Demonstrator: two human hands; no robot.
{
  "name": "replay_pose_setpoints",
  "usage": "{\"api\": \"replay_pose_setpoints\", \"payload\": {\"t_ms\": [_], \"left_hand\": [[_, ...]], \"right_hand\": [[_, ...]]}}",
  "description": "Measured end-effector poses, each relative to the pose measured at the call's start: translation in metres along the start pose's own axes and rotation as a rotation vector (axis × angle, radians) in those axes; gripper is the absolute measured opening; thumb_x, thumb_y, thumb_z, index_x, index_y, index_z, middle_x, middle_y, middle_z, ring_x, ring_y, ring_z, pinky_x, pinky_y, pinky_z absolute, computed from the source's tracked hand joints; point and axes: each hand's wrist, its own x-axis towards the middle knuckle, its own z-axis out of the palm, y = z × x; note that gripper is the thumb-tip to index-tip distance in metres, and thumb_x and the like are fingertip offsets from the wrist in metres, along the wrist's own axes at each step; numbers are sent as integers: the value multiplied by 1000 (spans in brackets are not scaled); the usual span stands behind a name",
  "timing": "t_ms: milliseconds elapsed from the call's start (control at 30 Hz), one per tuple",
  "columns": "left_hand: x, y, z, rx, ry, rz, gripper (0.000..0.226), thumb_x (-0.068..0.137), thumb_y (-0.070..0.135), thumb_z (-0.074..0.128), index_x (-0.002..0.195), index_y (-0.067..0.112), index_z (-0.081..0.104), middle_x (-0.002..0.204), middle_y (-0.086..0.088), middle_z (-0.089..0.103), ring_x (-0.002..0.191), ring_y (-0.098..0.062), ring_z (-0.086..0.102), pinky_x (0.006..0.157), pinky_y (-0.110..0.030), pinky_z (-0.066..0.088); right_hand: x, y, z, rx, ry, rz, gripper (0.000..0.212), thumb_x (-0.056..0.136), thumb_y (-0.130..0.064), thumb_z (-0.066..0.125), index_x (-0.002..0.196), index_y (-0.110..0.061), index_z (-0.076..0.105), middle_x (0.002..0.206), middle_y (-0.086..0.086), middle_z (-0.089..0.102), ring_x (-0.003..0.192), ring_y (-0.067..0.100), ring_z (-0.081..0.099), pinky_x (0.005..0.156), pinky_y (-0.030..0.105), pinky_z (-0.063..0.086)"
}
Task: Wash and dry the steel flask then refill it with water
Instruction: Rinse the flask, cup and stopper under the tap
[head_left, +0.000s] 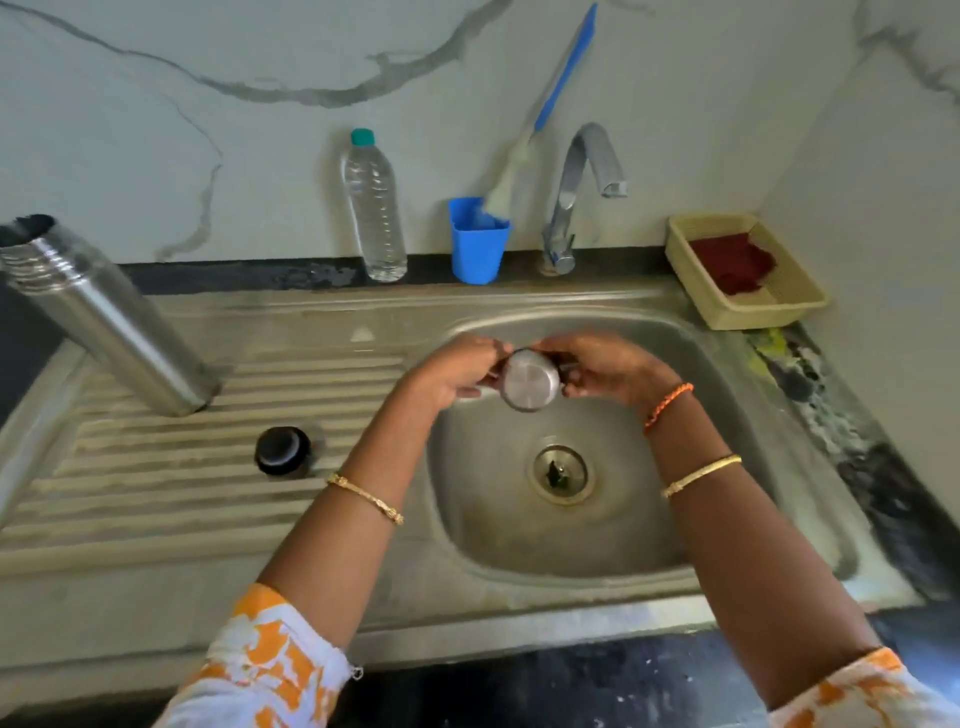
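Left hand (457, 371): over the sink basin, fingers curled round the left side of a small steel cup (530, 381), gripping it.
Right hand (608, 369): opposite, fingers pinching the cup's right side; orange thread and gold bangle on that wrist.
Cup: held between both hands above the drain (561, 474), flat round base turned toward the camera, brushed steel, slightly blurred.
Flask (104, 312): standing on the ribbed drainboard (171, 499) at far left, well apart from the hands; open mouth up, threaded neck bare, body shiny steel, leaning in the wide-angle view.
Stopper (283, 451): black, round, resting on the drainboard between flask and basin, touched by neither hand.
Sink (727, 374): stainless, dull with water marks; wet or dry cannot be told.
Tap (582, 192): curved chrome spout behind the basin, mouth turned right.
Back ledge: clear plastic bottle (374, 208) with teal cap, upright; just right of it a blue tumbler (477, 244) with a blue-handled bottle brush (545, 114) leaning out against the wall.
Right corner: cream basket (748, 312) with a dark red cloth (733, 262) inside.
Sleeves: white with orange print, at both lower corners.
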Motion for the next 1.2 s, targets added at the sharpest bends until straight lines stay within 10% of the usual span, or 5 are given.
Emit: {"api": "replay_pose_setpoints", "payload": {"t_ms": [200,400,767,1033,1200], "left_hand": [[43,-8,37,-153,130,-184,20,101,25,47,83,19,54,88,-5,55,74,-14,50,65,-25,37],[70,2,36,-250,314,-132,34,103,21,42,120,-3,58,116,-20,62,105,-27,58,84,-31,46],[80,0,44,-303,422,-100,27,102,21,44,78,15,54,95,-11,57,89,-21,53,83,-35,45],[84,26,51,-286,389,-28,18,100,18,49,87,10,58,81,-5,57,81,-18,53,63,-24,41],[79,41,60,-269,300,-17,11,90,-1,55,84,7,61,79,-11,56,76,-19,51,58,-21,41]], "right_hand": [[57,18,-59,404,168,68,23,98,-12,46,77,-9,53,72,7,54,45,8,56,43,17,48],[127,-13,-70,879,46,62,60,89,-47,57,114,7,49,102,21,55,87,27,62,58,30,59],[159,-28,-59,1227,44,-58,40,87,-23,66,116,3,56,98,17,57,84,20,58,57,24,56],[148,-38,-58,918,139,-30,21,88,-25,66,90,-5,61,86,11,56,76,18,57,63,30,59],[106,-2,-51,11,383,-233,11,89,-7,52,96,-8,61,90,13,62,88,32,62,72,37,50]]}}
